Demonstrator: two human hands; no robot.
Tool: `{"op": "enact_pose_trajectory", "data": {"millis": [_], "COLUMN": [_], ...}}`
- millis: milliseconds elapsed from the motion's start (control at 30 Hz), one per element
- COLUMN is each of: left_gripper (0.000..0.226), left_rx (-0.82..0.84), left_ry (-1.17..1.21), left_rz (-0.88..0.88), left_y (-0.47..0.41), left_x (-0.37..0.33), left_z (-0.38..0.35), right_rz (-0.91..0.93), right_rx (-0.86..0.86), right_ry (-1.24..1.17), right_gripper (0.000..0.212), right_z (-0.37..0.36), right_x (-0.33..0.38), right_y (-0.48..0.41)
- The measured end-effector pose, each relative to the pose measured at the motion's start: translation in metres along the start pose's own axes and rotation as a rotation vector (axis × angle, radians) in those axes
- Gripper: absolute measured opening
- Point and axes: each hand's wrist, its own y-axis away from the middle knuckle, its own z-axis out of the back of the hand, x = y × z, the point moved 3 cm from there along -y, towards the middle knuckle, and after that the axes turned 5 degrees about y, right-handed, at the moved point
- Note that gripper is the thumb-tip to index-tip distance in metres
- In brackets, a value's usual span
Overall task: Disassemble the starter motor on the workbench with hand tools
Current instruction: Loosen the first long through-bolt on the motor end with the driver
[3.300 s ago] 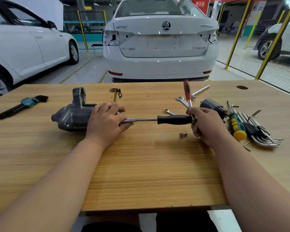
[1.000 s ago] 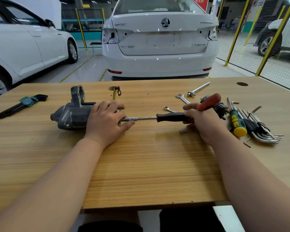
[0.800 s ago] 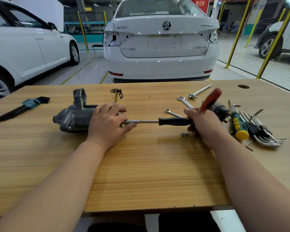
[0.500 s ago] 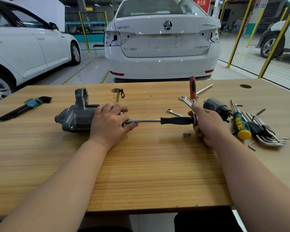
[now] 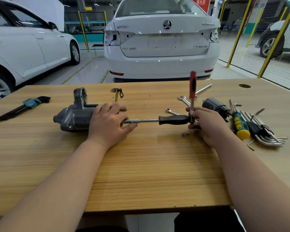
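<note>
The starter motor (image 5: 74, 119) lies at the left of the counter (image 5: 141, 173), the left hand (image 5: 109, 124) curled over its right end. A black-handled driver (image 5: 173, 120) runs level from it rightwards to the right hand (image 5: 206, 126), which grips a red-handled ratchet (image 5: 192, 84) standing upright at the driver's butt.

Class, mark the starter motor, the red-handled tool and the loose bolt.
starter motor (image 5: 74, 119), head view, on its grey housing.
red-handled tool (image 5: 192, 84), head view, on its upright red grip.
loose bolt (image 5: 185, 134), head view, on its middle.

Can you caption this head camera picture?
Left hand steadies starter motor; right hand grips red-handled ratchet on black-handled driver.
</note>
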Motion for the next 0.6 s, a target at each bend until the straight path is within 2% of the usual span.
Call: {"op": "enact_pose_trajectory", "data": {"millis": [67,233,600], "left_gripper": [0.05,0.051,0.054], "left_rx": [0.008,0.009,0.035], "left_ry": [0.0,-0.002,-0.007], "left_rz": [-0.001,-0.013,-0.008], "left_y": [0.0006,0.001,-0.0003], "left_x": [-0.0001,-0.0011,-0.0013], "left_z": [0.0004,0.0019,0.0021], "right_rz": [0.027,0.047,0.003], "right_rx": [0.033,0.035,-0.003], "right_ry": [-0.021,0.035,-0.017], "right_gripper": [0.036,0.039,0.028], "right_z": [0.0004,0.002,0.0024], "right_x": [-0.0007,-0.0031,0.002], "right_y": [-0.0015,-0.004,-0.0007]}}
